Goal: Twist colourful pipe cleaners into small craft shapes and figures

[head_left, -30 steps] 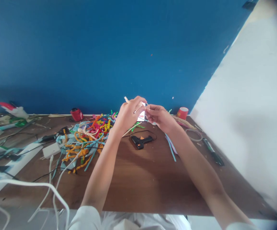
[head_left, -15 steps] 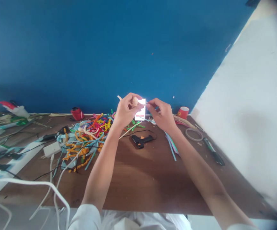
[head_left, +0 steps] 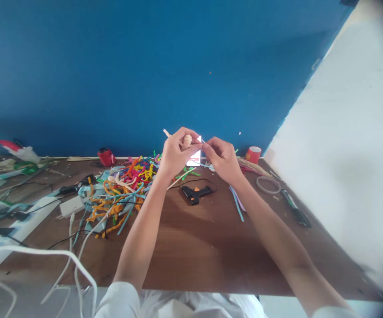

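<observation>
Above the middle of the table my left hand (head_left: 179, 152) is closed round a cream pipe cleaner (head_left: 187, 140), whose coiled lump shows between thumb and fingers. One straight end sticks out behind the knuckles. My right hand (head_left: 223, 158) is pinched, its thumb and fingertips meeting the left fingertips. A thin pale tip shows there, but what the right fingers grip is too small to make out. Behind both hands a bright phone screen (head_left: 194, 160) stands upright, partly covered. On the table below lies a black glue gun (head_left: 196, 193).
A heap of coloured pipe cleaners (head_left: 122, 190) lies left of my arms. Further left are a power strip (head_left: 29, 225), a white adapter (head_left: 72, 206) and loose cables. At right are a red cup (head_left: 253, 154), a tape ring (head_left: 268, 185) and a dark green-black tool (head_left: 295, 208).
My right hand has moved slightly left, so its fingertips now meet those of my left hand. The cream pipe cleaner stays in my left hand.
</observation>
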### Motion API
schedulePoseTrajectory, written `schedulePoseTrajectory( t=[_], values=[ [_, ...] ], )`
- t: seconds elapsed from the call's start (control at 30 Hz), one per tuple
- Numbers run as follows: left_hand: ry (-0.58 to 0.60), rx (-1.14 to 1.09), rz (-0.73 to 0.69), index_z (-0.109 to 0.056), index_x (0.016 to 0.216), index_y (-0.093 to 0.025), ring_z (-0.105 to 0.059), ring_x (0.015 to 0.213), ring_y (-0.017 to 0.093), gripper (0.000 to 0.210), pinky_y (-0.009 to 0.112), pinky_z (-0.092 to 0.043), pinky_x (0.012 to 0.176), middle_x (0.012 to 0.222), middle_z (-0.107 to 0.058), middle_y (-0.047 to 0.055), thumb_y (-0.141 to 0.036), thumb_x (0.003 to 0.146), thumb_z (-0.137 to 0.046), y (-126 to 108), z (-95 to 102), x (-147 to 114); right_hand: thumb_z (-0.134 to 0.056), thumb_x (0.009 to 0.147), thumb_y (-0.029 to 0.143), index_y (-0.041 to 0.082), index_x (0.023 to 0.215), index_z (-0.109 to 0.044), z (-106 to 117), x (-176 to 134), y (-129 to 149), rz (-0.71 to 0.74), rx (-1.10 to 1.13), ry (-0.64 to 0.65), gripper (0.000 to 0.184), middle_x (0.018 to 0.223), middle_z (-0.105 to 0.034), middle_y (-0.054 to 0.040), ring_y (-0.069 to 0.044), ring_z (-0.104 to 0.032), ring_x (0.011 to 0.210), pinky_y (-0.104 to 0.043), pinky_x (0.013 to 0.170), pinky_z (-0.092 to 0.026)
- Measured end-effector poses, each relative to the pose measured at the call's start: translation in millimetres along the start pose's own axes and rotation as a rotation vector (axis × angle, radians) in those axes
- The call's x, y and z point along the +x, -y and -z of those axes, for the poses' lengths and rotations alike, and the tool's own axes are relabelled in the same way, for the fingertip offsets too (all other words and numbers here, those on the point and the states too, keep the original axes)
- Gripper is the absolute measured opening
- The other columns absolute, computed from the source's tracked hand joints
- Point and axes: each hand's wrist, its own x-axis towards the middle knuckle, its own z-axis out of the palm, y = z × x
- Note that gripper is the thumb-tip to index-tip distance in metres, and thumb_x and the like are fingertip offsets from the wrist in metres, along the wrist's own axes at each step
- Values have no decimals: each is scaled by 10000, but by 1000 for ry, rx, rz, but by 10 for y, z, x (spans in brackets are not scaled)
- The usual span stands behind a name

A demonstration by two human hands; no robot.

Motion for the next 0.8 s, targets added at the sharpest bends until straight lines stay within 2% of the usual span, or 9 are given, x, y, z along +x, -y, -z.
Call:
schedulePoseTrajectory(
  t=[0.13, 0.23, 0.33, 0.43, 0.5, 0.57, 0.63, 0.8],
  values=[
    [-27, -51, 10, -638, 929, -197, -625, 756, 121, 190, 239, -493, 677, 818, -683, -4, -227, 768, -734, 5, -15, 0, -536, 969, 448, 200, 768, -573, 3, 11, -2, 23, -22, 27, 321, 636, -546, 24, -116, -463, 571, -273, 561, -348],
    [-70, -86, 79, -625, 895, -193, -613, 698, 116, 198, 241, -485, 633, 772, -652, -6, -236, 744, -747, 15, -23, -1, -513, 993, 397, 205, 939, -638, 42, 8, -6, 199, -237, 9, 235, 838, -668, -29, -139, -557, 691, -286, 642, -402],
    [-84, -164, 234, -616, 874, -184, -606, 622, 115, 262, 235, -453, 554, 703, -621, -9, -265, 691, -785, 31, -15, 4, -449, 1024, 293, 227, 1090, -657, 107, 0, -53, 425, -547, 29, 228, 1028, -708, -73, -176, -604, 873, -308, 736, -411],
    [-36, -223, 356, -617, 883, -176, -598, 582, 108, 304, 221, -410, 504, 672, -610, -13, -265, 655, -797, 57, 1, 13, -399, 1030, 215, 236, 1111, -663, 147, -6, -122, 572, -773, 59, 277, 993, -718, -69, -185, -585, 884, -317, 746, -389],
    [-5, -242, 383, -622, 890, -175, -598, 577, 108, 323, 218, -402, 498, 659, -602, -19, -259, 639, -806, 74, 1, 17, -385, 1023, 189, 226, 1053, -670, 146, -10, -143, 605, -826, 68, 289, 937, -714, -65, -186, -569, 848, -319, 728, -375],
    [7, -237, 363, -620, 876, -177, -597, 582, 110, 338, 223, -424, 520, 650, -595, -27, -253, 618, -825, 84, -8, 19, -392, 1014, 193, 211, 946, -668, 129, -12, -127, 569, -813, 57, 285, 872, -700, -66, -189, -559, 815, -323, 705, -356],
    [13, -206, 300, -611, 847, -178, -585, 595, 108, 326, 233, -454, 558, 664, -598, -28, -244, 615, -830, 76, -17, 19, -427, 1010, 247, 202, 862, -648, 110, -14, -80, 464, -715, 44, 270, 815, -683, -60, -184, -552, 772, -321, 677, -337],
    [43, 36, 39, -615, 811, -185, -540, 674, 109, 138, 241, -436, 622, 753, -608, -17, -197, 732, -728, -17, 6, -3, -602, 924, 365, 201, 758, -602, 96, -5, 42, 87, -226, 82, 234, 646, -584, 11, -129, -467, 595, -292, 595, -299]
  ],
)
